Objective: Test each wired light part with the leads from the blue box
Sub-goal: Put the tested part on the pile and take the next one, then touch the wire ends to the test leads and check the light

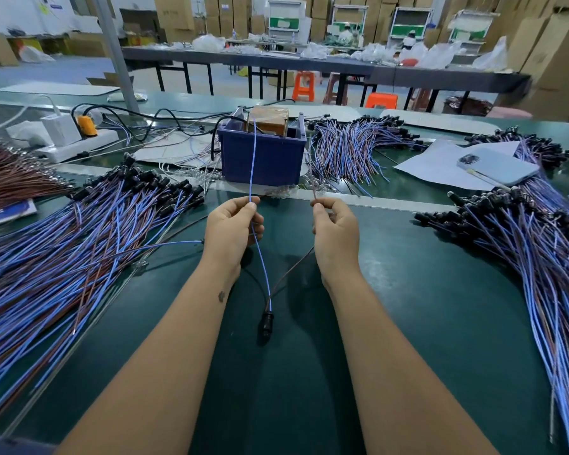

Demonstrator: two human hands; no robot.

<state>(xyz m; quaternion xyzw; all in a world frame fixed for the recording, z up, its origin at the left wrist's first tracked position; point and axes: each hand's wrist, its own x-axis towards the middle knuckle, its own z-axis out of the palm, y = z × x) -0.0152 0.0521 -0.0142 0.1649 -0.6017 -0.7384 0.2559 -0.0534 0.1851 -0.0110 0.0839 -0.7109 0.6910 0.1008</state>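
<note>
While two hands (283, 224) pinch, one light part (266, 321), two wires (262, 267)

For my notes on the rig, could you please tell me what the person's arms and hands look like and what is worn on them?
Both forearms are bare right down to the bottom edge of the picture: no sleeves, gloves, watch or rings show. The left hand and the right hand are bare too. A small dark mark, perhaps a tattoo, sits on the left forearm near the wrist.
</note>
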